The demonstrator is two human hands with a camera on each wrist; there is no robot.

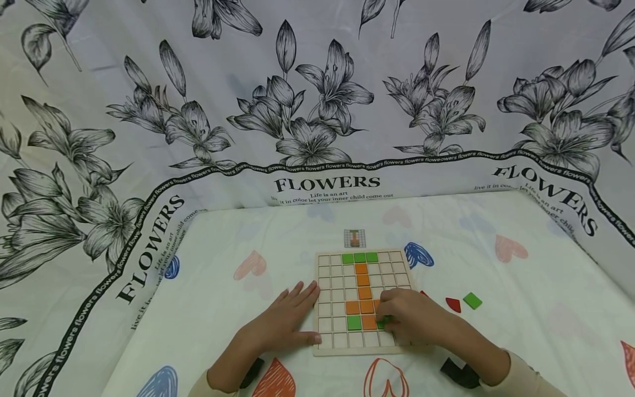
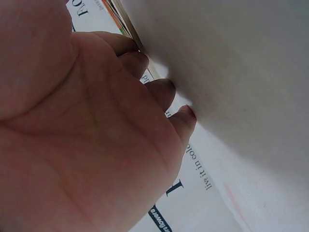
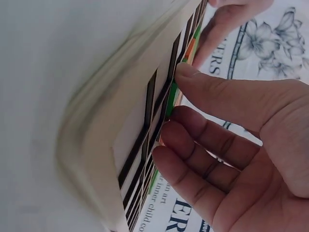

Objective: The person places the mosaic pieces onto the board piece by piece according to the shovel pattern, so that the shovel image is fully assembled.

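Note:
A wooden grid board (image 1: 333, 325) lies on the cloth, with green and orange square tiles set in several of its cells. My left hand (image 1: 285, 321) rests at the board's left side, fingers spread and fingertips at its edge. Over the lower right of the grid, my right hand (image 1: 414, 314) pinches a green tile (image 3: 171, 96) between thumb and fingertips, the tile low in the grid. Orange tiles (image 1: 364, 280) run down the middle below a row of green tiles (image 1: 359, 257). Another green tile (image 1: 354, 323) sits left of the lowest orange one.
A small pattern card (image 1: 354, 238) lies just beyond the board. To the right are a loose green tile (image 1: 473, 300) and a red quarter-round piece (image 1: 453, 304); another bit of red shows beside my right hand. Heart-printed cloth covers the table, and a flower-printed curtain (image 1: 317, 138) hangs behind.

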